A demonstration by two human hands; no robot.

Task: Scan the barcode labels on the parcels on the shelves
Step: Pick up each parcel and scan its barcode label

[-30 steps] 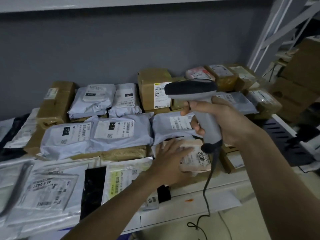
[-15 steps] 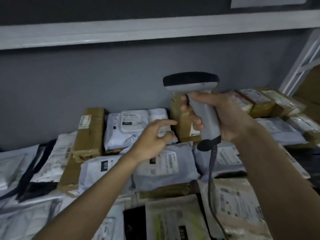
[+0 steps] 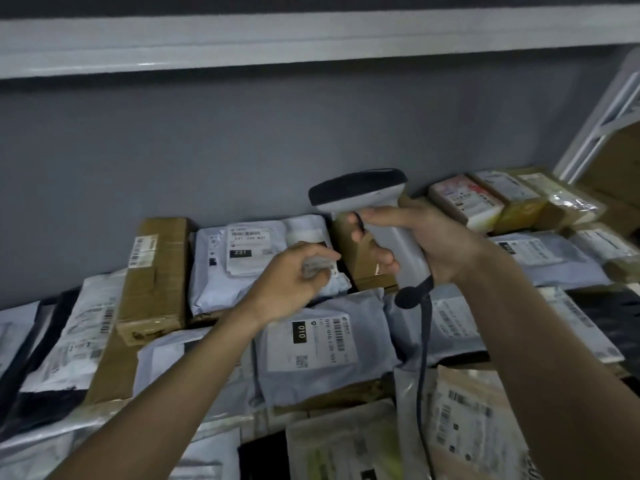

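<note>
Fingers (image 3: 379, 261) around scanner (image 3: 381, 216) handle

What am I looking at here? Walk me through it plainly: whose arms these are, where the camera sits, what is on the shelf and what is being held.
No machine here: these are a person's two bare arms, filmed by one wide-angle camera worn on the head, looking forward and down. The right hand grips a grey handheld barcode scanner, whose black cable hangs down from the handle. The left hand reaches to the back row and pinches the edge of a white mailer bag bearing a label marked 231. The shelf is packed with parcels: a tall brown carton at the left, a grey bag labelled 010 in front, and taped boxes at the back right. Another shelf board runs overhead.
</note>
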